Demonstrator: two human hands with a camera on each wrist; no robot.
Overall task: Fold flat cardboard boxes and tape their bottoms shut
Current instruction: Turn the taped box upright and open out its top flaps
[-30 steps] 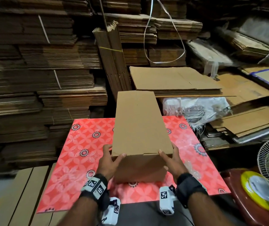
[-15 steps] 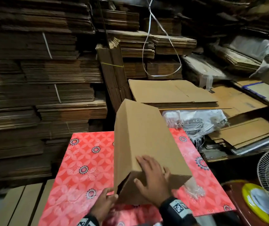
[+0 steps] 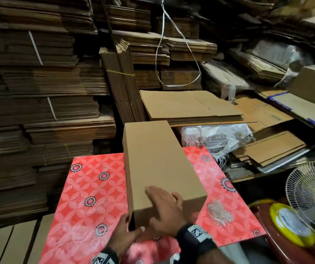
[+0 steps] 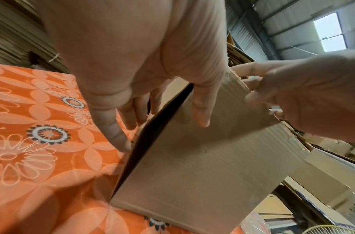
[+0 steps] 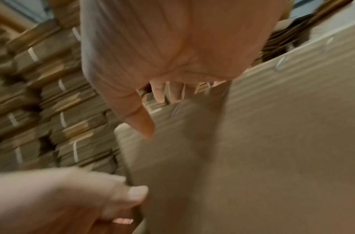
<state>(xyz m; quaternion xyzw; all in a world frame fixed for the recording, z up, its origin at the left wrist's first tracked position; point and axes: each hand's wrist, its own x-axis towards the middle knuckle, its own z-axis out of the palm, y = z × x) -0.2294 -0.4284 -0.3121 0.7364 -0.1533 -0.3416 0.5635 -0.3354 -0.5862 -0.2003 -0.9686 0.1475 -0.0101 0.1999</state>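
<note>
A brown cardboard box [image 3: 158, 164], already opened into shape, lies along the middle of the red-patterned desk [image 3: 88, 187], its near end at the front edge. The right hand [image 3: 167, 210] lies flat with fingers spread on its top near that end; the left hand [image 3: 125, 236] pinches the near left corner flap. No tape shows there, so closing and taping the bottom likely remain

The view is blurred. The right hand [image 5: 172, 52] fills the upper middle, its palm over a brown cardboard box [image 5: 262, 150] that takes up the right and lower part of the picture. Its thumb [image 5: 140, 121] points down onto the box's near face, and its fingertips [image 5: 158, 93] reach over the far edge of the box. At the lower left, the left hand [image 5: 72, 197] holds the box's left edge, its thumb [image 5: 132, 194] pressed flat on the cardboard. To the far left, stacks of flat cardboard [image 5: 52, 110] bound with pale straps rise behind the hands.
</note>
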